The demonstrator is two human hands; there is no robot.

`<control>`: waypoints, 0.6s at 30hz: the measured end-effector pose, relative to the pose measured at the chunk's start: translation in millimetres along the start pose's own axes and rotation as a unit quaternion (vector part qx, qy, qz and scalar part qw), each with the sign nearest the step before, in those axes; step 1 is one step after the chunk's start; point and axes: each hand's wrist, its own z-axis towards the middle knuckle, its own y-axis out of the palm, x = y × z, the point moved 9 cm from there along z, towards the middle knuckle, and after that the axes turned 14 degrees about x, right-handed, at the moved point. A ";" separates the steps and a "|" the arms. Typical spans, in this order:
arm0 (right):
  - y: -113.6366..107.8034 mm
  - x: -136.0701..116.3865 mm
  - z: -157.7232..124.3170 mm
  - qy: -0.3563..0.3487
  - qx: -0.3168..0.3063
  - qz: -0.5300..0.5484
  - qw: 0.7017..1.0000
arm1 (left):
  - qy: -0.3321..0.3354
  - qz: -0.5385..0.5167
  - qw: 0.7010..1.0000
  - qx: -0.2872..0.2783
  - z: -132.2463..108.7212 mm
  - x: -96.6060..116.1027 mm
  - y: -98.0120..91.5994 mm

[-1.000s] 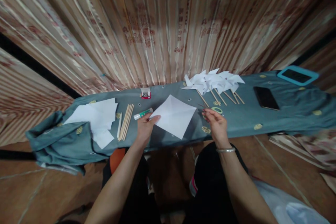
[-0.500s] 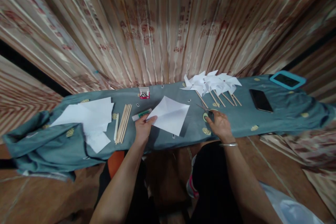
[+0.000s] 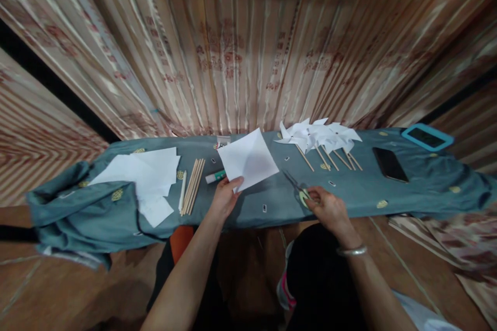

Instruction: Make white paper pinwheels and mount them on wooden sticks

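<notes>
A square sheet of white paper (image 3: 250, 159) with faint diagonal creases is pinched at its lower corner by my left hand (image 3: 226, 196). It hovers over the table, partly covering a small box of pins (image 3: 222, 141). Just left of the sheet lies a glue stick (image 3: 215, 176) with a green label. My right hand (image 3: 326, 209) grips the light-green handles of a pair of scissors (image 3: 303, 196), whose blades point away and to the left, toward the paper. Several finished white paper pinwheels (image 3: 320, 134) on wooden sticks rest in a row behind the scissors.
Several wooden sticks (image 3: 193, 187) and a white pen-like stick (image 3: 182, 192) lie left of my left hand. More white sheets (image 3: 155, 168) are stacked farther left on the green tablecloth (image 3: 252, 212). A black phone (image 3: 390, 164) and a blue-framed device (image 3: 427, 137) lie to the right.
My right hand has picked up the scissors and drawn them nearer to me. My left hand has turned and raised the paper, which now hides part of the pin box. The view has shifted slightly.
</notes>
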 end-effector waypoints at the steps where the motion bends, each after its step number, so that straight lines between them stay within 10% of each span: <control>1: 4.5 -0.2 0.9 0.052 -0.012 0.094 0.994 | -0.006 -0.001 1.000 -0.006 -0.3 -1.4 1.7; 9: 74.6 -52.4 -3.1 0.305 -0.139 0.509 0.793 | -0.012 -0.052 0.999 -0.005 3.1 4.8 13.1; 18: 126.3 -88.6 -12.2 0.309 -0.102 0.597 0.733 | -0.025 -0.069 0.996 0.055 15.1 -10.2 8.2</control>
